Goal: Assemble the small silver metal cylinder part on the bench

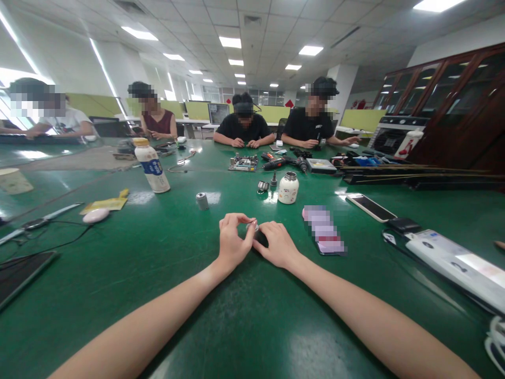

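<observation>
In the middle of the green table (232, 337), my left hand (232, 237) pinches a small whitish piece (252, 226) between thumb and fingers. Its exact kind is too small to make out. My right hand (278, 244) lies beside it, fingers curved down and thumb reaching toward the left hand. A dark patch shows between the right thumb and fingers; whether it is an object or shadow is unclear. Beyond my hands stand a small grey metal cylinder (202, 201) and a white open-mouthed bottle (288, 188). A phone in a pinkish-purple case (321, 226) lies right of my right hand.
A drink bottle with an orange cap (152, 166) and a pale mouse (96, 216) are to the left. A circuit board (243, 162) and power drill (278, 163) lie farther back. At right are a white phone (371, 207) and a power strip (453, 263). Several people sit opposite.
</observation>
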The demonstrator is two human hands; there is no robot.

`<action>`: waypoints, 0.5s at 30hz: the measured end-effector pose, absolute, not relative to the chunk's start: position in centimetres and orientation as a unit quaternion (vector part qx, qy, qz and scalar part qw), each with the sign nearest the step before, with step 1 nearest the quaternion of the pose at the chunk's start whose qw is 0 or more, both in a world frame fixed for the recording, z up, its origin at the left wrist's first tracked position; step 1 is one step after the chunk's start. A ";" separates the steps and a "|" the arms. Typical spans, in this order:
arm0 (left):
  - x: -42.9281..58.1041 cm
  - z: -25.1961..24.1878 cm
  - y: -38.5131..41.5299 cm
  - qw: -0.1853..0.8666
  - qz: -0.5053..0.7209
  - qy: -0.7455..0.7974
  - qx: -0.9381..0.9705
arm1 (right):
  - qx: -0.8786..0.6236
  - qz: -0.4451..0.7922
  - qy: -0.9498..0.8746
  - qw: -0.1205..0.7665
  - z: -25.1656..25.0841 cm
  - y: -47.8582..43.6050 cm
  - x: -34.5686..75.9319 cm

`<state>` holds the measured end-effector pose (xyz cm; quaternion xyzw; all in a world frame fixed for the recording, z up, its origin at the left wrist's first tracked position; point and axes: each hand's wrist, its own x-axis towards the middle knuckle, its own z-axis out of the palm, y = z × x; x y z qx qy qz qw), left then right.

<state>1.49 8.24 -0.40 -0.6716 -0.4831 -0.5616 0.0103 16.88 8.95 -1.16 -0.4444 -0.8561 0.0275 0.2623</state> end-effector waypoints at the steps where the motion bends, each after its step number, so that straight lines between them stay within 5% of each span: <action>1: 1.5 -0.4 8.2 0.006 -0.559 -0.482 -0.674 | -0.445 0.028 -0.856 0.262 -1.2 9.0 16.9; 15: 1.3 -0.4 8.2 -0.044 -0.556 -0.467 -0.686 | -0.451 0.024 -0.855 0.256 -0.9 8.8 16.8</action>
